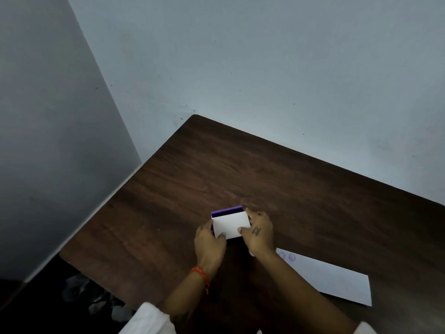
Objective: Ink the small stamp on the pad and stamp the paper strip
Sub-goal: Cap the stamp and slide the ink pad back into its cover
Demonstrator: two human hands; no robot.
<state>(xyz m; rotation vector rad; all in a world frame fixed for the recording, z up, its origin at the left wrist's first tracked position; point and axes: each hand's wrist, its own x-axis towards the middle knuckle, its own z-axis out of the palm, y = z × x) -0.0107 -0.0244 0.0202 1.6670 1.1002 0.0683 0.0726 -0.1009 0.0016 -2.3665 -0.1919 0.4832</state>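
The ink pad (230, 222) is a small box with a white lid and a purple edge showing at its far side; it rests on the dark wooden table (183, 179). My left hand (209, 242) grips its left side, thumb on the lid. My right hand (258, 233) holds its right side. A small pale pink thing, perhaps the stamp (251, 253), peeks out under my right palm. The white paper strip (332, 278) lies to the right with two round purple marks (287, 257) at its near-left end, partly hidden by my right forearm.
The table stands in a corner against grey-blue walls (265, 68). Its left edge drops to a dark floor with crumpled plastic bags (79, 288). An orange thread band is on my left wrist.
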